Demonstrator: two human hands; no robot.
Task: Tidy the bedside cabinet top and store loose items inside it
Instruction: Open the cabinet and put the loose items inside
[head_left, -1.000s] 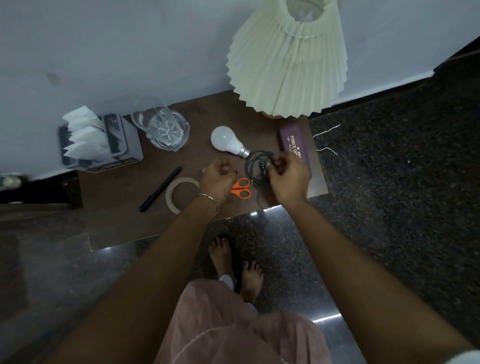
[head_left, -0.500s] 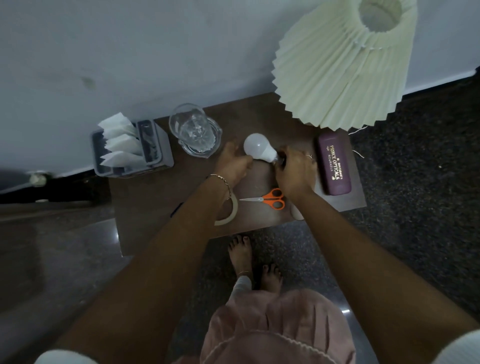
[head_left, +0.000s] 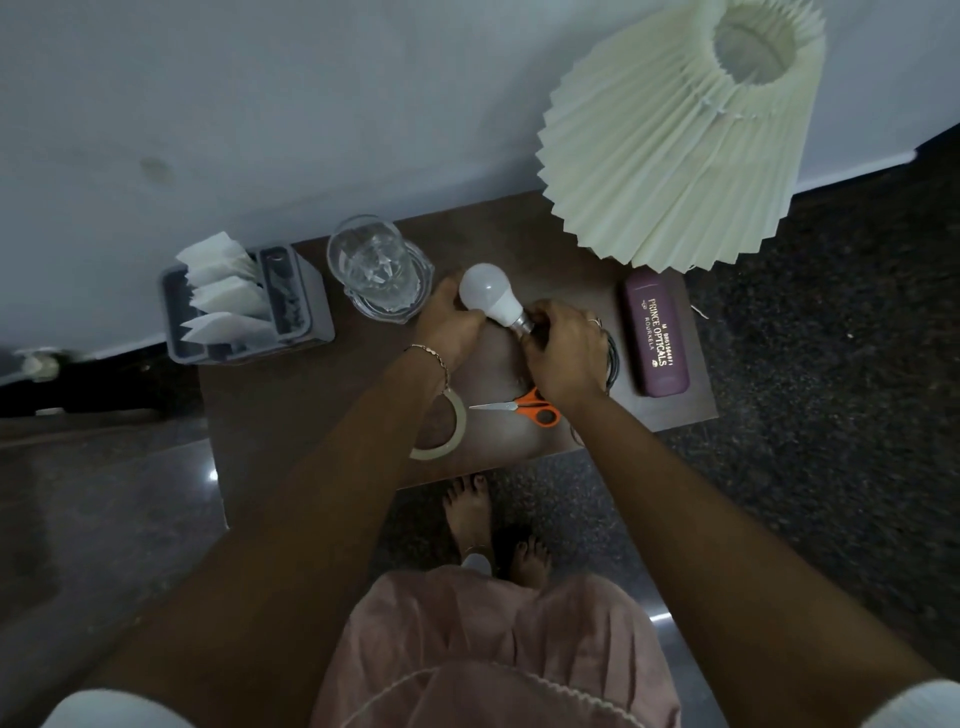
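While the light bulb (head_left: 485, 299) lies on its side near the back middle of the cabinet top (head_left: 291, 415), we see our left hand (head_left: 449, 327) cupped against its rounded glass end and our right hand (head_left: 563, 353) closed over something at its metal base. The bulb's long axis runs on a diagonal: the white dome points back and to the left, toward the glass jug (head_left: 376, 270), and the screw base points forward and to the right, into the right hand. Our left fingers curl loosely round the dome, touching it, which we judge is meant to stop it rolling. Our right fingers are curled tight, and dark loops of cable (head_left: 612, 361) show just past the knuckles, so we take it that this hand holds the cable; how much of it sits inside the fist we cannot tell. Just in front of the right wrist lie the orange-handled scissors (head_left: 524, 408), blades pointing left, and beside them a roll of tape (head_left: 452, 436) partly under the left forearm. To the right rests a maroon glasses case (head_left: 657, 335), lengthwise front to back, under the edge of the pleated lampshade (head_left: 675, 140). Off the left edge stands a grey tray (head_left: 311, 312) of folded papers. None of these loose things is yet stored inside.
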